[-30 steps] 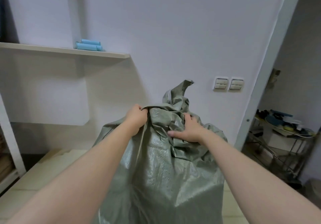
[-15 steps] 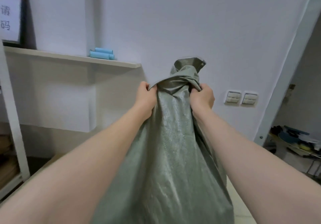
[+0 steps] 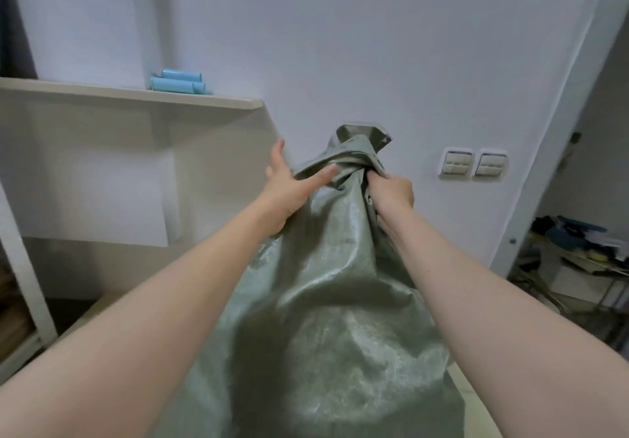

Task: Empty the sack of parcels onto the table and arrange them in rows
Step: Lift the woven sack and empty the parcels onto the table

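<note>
Head view: sack (image 3: 326, 284) stands in front of you, hauled up by its gathered neck (image 3: 357, 152); parcels not yet out.
Your right hand (image 3: 391, 196) is clenched round the bunched neck; left hand (image 3: 286, 189) is spread, thumb lying on the fabric, gripping nothing; woven plastic looks soft, crinkly and slick, and the bulging belly suggests real weight, so I'd get the left onto the neck or a bottom corner before tipping; contents hidden, treat as fragile; pale surface (image 3: 483, 403) low right is likely the table; shelf (image 3: 136, 92) with blue rolls (image 3: 178, 80) overhangs on the left, wall switches (image 3: 473, 165) just behind, cluttered cart (image 3: 578, 250) on the right; the freest room looks to be toward you.
</note>
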Demonstrator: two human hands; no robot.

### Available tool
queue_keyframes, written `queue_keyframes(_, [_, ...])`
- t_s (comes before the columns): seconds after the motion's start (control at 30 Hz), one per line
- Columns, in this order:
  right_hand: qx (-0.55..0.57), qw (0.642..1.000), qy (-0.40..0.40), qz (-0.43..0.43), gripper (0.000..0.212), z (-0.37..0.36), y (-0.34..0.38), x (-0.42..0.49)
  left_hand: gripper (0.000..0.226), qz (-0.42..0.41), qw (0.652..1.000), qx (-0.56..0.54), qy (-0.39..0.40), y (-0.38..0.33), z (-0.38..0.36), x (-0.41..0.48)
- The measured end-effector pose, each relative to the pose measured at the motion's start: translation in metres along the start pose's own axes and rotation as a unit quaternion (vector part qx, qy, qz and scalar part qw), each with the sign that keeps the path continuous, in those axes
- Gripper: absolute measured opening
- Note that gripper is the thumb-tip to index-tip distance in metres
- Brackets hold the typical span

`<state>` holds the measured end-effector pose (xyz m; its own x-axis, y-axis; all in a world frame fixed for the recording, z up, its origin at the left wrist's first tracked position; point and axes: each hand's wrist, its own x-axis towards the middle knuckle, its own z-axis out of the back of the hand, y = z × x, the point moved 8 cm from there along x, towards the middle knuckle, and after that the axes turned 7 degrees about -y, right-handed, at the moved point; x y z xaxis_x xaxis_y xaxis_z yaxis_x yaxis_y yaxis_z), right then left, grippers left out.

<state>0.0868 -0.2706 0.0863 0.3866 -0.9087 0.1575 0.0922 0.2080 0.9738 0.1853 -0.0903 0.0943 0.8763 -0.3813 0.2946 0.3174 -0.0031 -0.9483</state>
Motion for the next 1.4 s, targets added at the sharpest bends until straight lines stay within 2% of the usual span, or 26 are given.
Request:
queue_keyframes(0.13, [-0.008,0.998,0.056,-0.006,0.018,0.000,0.010,-0.011,0.135,-0.081,0.977,0.172,0.097,-0.013,-0.031,-0.022])
queue_keyframes(0.2, [-0.041,0.993,0.109,0.011,0.014,-0.002,0.018,-0.021,0.136,-0.109,0.969,0.192,0.109,-0.009,-0.043,-0.025])
queue_keyframes(0.27, [-0.054,0.988,0.142,0.024,0.017,0.000,0.020,-0.029,0.125,-0.120,0.977,0.154,0.085,-0.010,-0.047,-0.027])
queue_keyframes(0.37, [-0.069,0.977,0.198,0.041,0.027,0.001,0.013,-0.036,0.094,-0.113,0.983,0.141,0.038,-0.002,-0.046,-0.028])
queue_keyframes(0.47, [-0.132,0.943,0.274,0.137,0.049,0.001,0.006,-0.046,0.070,-0.085,0.988,0.125,-0.020,0.016,-0.033,-0.031])
queue_keyframes(0.53, [-0.113,0.926,0.300,0.198,0.039,0.004,0.001,-0.050,0.063,-0.060,0.990,0.110,-0.057,0.027,-0.022,-0.035])
queue_keyframes(0.57, [-0.102,0.924,0.305,0.207,0.045,0.008,-0.004,-0.048,0.063,-0.046,0.991,0.099,-0.076,0.030,-0.015,-0.036])
queue_keyframes(0.63, [-0.147,0.917,0.317,0.192,0.085,0.016,-0.025,-0.039,0.067,-0.017,0.993,0.057,-0.104,0.036,-0.001,-0.036])
queue_keyframes(0.7, [-0.293,0.896,0.294,0.156,0.116,0.026,-0.059,-0.021,0.071,0.005,0.994,-0.001,-0.106,0.039,0.008,-0.036])
queue_keyframes(0.77, [-0.398,0.874,0.250,0.123,0.127,0.033,-0.092,-0.006,0.072,0.011,0.993,-0.059,-0.104,0.036,0.014,-0.038])
queue_keyframes(0.83, [-0.392,0.885,0.235,0.090,0.118,0.027,-0.110,-0.007,0.072,0.017,0.989,-0.105,-0.100,0.034,0.017,-0.042])
queue_keyframes(0.87, [-0.383,0.889,0.237,0.086,0.099,0.021,-0.112,-0.012,0.073,0.022,0.987,-0.120,-0.101,0.034,0.018,-0.043])
queue_keyframes(0.93, [-0.365,0.897,0.230,0.100,0.048,0.010,-0.106,-0.019,0.075,0.027,0.984,-0.132,-0.116,0.036,0.024,-0.045])
queue_keyframes(1.0, [-0.330,0.919,0.183,0.116,0.023,0.007,-0.091,-0.019,0.073,0.030,0.980,-0.145,-0.136,0.037,0.031,-0.044])
queue_keyframes(1.1, [-0.192,0.971,0.121,0.075,0.021,0.000,-0.071,-0.014,0.070,0.027,0.973,-0.170,-0.157,0.024,0.041,-0.040])
queue_keyframes(1.17, [-0.101,0.989,0.089,0.061,0.026,-0.004,-0.051,-0.007,0.071,0.014,0.967,-0.187,-0.173,0.005,0.046,-0.035])
queue_keyframes(1.33, [0.044,0.996,0.054,0.061,0.028,-0.007,0.006,0.006,0.075,-0.039,0.967,-0.176,-0.181,-0.044,0.056,-0.013])
queue_keyframes(1.4, [0.039,0.994,0.073,0.066,0.027,-0.013,0.012,0.004,0.078,-0.046,0.968,-0.165,-0.181,-0.048,0.061,-0.009])
